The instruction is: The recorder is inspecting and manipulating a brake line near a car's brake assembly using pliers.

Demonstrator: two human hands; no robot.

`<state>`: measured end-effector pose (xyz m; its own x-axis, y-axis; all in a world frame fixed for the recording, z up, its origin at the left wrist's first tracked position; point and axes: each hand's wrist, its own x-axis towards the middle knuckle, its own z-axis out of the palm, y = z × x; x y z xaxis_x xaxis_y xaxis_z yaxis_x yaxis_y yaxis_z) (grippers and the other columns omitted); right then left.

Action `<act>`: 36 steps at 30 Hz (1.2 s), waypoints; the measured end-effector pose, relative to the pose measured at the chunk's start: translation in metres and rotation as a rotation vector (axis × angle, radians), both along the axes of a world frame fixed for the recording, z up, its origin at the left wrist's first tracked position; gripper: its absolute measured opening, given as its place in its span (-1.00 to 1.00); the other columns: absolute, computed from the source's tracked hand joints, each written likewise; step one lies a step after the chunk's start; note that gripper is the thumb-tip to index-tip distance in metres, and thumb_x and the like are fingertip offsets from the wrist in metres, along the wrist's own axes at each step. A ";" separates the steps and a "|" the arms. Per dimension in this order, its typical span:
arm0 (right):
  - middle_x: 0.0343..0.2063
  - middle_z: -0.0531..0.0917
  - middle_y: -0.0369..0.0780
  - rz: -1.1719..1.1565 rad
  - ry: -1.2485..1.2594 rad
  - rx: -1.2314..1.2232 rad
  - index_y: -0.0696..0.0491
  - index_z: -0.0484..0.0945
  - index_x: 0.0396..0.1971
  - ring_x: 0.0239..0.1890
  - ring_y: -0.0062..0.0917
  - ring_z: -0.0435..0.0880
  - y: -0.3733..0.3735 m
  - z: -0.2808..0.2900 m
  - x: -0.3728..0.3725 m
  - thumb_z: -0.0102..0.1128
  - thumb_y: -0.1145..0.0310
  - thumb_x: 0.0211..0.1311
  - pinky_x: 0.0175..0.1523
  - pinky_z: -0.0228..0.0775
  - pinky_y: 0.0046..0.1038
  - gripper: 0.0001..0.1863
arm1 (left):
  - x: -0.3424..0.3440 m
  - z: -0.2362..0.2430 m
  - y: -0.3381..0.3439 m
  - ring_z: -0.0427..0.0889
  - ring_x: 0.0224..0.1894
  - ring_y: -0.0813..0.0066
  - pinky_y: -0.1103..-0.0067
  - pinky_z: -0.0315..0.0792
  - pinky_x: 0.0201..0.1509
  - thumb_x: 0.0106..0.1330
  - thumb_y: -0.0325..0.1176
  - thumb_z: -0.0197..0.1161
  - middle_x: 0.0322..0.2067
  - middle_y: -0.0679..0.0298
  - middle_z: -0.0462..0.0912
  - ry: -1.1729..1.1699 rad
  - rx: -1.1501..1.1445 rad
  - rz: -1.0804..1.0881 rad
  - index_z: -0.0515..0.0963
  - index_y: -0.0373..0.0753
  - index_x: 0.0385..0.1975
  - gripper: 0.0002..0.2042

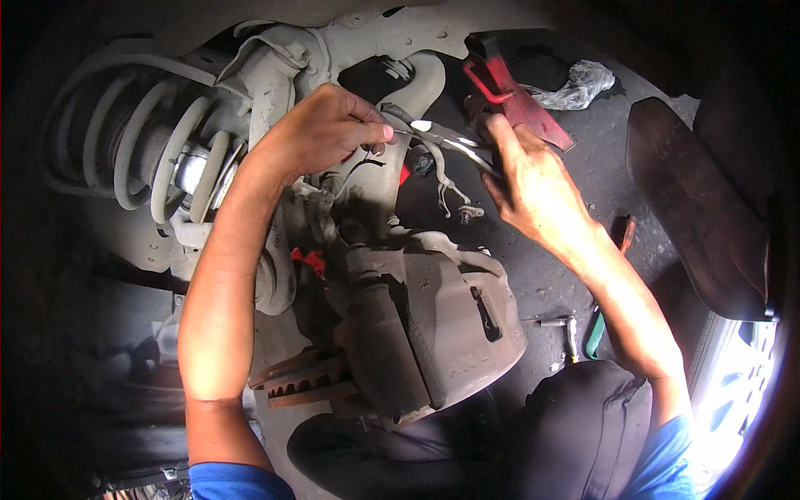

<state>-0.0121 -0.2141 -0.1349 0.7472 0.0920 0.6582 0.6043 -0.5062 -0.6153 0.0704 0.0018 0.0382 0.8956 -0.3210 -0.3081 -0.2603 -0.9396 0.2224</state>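
Observation:
My left hand (327,132) is raised beside the suspension strut, its thumb and fingers pinched together around something small at the fingertips that I cannot make out. Facing it, my right hand (537,179) is closed on a slim, shiny metal tool (462,146) whose kind is unclear; its far end reaches close to the left fingertips. Under both hands hangs a brake line with a bracket (448,193). Nearer to me is the large dusty brake caliper (442,321), with the rusty-edged brake disc (304,382) at its left.
A coil spring (171,158) stands at the left. Beyond my right hand is a red metal stand (537,117) with crumpled clear plastic (583,85). A ratchet (571,335), a green-handled tool (596,335) and an orange-handled tool (627,233) lie on the floor; a wheel (733,400) is at right.

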 end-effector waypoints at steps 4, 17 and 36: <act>-0.40 0.61 -0.07 -0.005 -0.035 -0.091 0.12 0.44 -0.06 -0.19 -0.14 0.59 0.001 -0.007 0.002 0.34 0.54 0.16 -0.07 0.53 -0.14 -0.64 | -0.001 0.001 -0.005 0.64 -0.33 0.60 0.60 0.49 -0.12 0.35 -0.22 0.41 -0.43 0.28 0.76 0.002 -0.016 0.012 0.76 -0.37 -0.28 -0.72; -0.22 0.59 -0.22 -0.199 -0.224 -0.299 -0.10 0.66 -0.10 -0.06 -0.25 0.57 0.000 -0.004 0.012 0.35 0.26 0.23 -0.02 0.45 -0.18 -0.76 | 0.001 0.000 -0.004 0.62 -0.33 0.60 0.60 0.47 -0.10 0.36 -0.19 0.40 -0.45 0.33 0.72 0.015 -0.034 -0.002 0.75 -0.35 -0.28 -0.72; -0.25 0.59 -0.22 -0.208 -0.290 -0.303 -0.09 0.68 -0.17 -0.07 -0.25 0.58 -0.002 -0.007 0.018 0.35 0.22 0.22 -0.01 0.45 -0.19 -0.79 | -0.002 -0.002 -0.006 0.51 -0.48 0.70 0.65 0.39 -0.40 0.36 -0.29 0.39 -0.44 0.32 0.77 0.020 -0.130 -0.009 0.79 -0.33 -0.16 -0.76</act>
